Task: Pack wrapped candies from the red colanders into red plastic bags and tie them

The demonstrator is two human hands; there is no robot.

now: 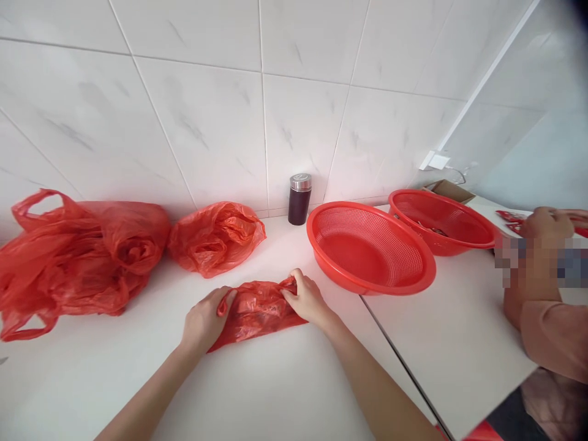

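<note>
Running along a tiled wall (206,122), the white table (275,392) bears, left to right, a bag heap (92,257), a loose bag (215,239), a flask (299,203) and two baskets (362,245); a co-worker's sleeve (558,337) shows at the right edge. Directly between the hands lies the flat bag (261,309): the left hand (206,321) grips its left end, the right hand (307,299) pinches its far right corner.
</note>
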